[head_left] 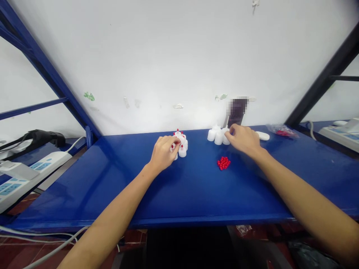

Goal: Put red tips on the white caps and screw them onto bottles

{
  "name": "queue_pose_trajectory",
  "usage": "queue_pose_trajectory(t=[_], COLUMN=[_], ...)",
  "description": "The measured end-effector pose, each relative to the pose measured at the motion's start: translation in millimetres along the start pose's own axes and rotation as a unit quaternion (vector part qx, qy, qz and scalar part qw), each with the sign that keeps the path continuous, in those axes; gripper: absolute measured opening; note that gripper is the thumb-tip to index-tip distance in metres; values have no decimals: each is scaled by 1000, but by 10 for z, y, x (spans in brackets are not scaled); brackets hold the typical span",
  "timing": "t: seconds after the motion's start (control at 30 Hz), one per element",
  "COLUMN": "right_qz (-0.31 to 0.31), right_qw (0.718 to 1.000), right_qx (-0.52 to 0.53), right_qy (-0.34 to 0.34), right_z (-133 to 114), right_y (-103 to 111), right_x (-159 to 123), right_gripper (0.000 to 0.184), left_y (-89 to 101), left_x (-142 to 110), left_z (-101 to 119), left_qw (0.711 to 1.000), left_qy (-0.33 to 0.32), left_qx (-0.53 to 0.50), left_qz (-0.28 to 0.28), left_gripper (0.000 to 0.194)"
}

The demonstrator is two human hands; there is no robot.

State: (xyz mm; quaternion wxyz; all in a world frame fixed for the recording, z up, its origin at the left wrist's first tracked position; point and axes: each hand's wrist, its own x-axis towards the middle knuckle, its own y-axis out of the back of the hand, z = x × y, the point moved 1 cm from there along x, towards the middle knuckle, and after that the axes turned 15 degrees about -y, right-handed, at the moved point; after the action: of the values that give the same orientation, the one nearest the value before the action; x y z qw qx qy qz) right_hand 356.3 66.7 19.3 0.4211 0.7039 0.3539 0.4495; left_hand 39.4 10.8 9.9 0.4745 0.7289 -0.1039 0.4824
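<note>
My left hand (165, 151) is closed, its fingertips pinching one of the small white bottles with red caps (181, 142) that stand clustered at the back middle of the blue table (179, 190). My right hand (243, 139) reaches to a group of uncapped white bottles (216, 135) farther right, its fingers curled on the nearest bottle. A small heap of loose red caps (223, 163) lies on the table between my arms, just in front of my right hand.
A dark phone (237, 112) leans against the white wall behind the uncapped bottles. A white oval object (262, 136) and a clear bag with red pieces (282, 130) lie to the right. Power strips (25, 172) sit on the left shelf.
</note>
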Motion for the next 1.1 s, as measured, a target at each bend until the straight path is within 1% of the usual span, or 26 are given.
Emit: queue_pose_trajectory(t=[0.1,0.27,0.4,0.57,0.7,0.83,0.9,0.97,1.03,1.1], right_qz=[-8,-15,-13,33,67,85,89,77,41,-8], right_qw=[1000,1000,1000,998,992,983,975,961,943,928], right_qx=[-10,-12,-6,51,103,148,182,224,251,250], right_qy=[-1,-8,-2,15,36,63,92,145,214,277], right_z=[7,33,15,-32,-49,-60,-79,-121,-185,-261], right_y=[-20,-57,-53,13,48,64,81,105,125,134], right_x=[17,51,41,-17,-60,-99,-143,-221,-333,-459], right_gripper=[31,34,33,29,27,22,21,19,18,17], left_y=[-29,-11,-5,-14,-8,0,1,-5,-18,-36], left_x=[-6,-4,-7,-9,-20,-22,-18,-17,-26,-43], left_z=[-7,-15,-16,2,6,8,16,27,34,36], left_qw=[1000,999,997,991,993,990,988,984,980,975], left_qy=[-5,-24,-21,-12,14,29,28,24,18,11], left_qx=[1,10,35,66,53,72,88,99,109,120], left_qz=[-17,-32,-69,-115,-108,-114,-127,-145,-167,-186], left_gripper=[11,17,20,27,31,28,25,24,24,24])
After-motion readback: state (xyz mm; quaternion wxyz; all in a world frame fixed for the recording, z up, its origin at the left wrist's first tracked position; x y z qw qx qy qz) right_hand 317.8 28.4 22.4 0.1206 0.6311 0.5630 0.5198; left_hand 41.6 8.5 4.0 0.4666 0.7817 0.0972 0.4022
